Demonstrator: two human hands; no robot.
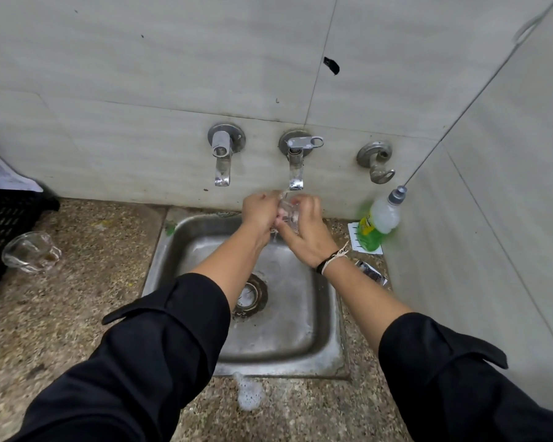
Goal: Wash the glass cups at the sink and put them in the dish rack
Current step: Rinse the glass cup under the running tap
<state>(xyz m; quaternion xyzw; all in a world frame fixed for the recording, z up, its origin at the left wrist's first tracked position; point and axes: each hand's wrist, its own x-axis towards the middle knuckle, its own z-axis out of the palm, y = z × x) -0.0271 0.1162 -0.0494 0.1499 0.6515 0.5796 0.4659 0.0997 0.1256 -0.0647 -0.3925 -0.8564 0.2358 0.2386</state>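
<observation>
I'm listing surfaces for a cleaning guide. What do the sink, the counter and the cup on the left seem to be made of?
Sink: probably stainless steel, dull grey metal sheen, water-stained. Counter: speckled stone, granite or terrazzo by its look. Cup: clear glass, see-through with bright glints.

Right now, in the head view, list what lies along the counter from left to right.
Black crate → glass cup lying on the counter → sink, with both hands holding a glass cup over it → green soap bottle.
</observation>
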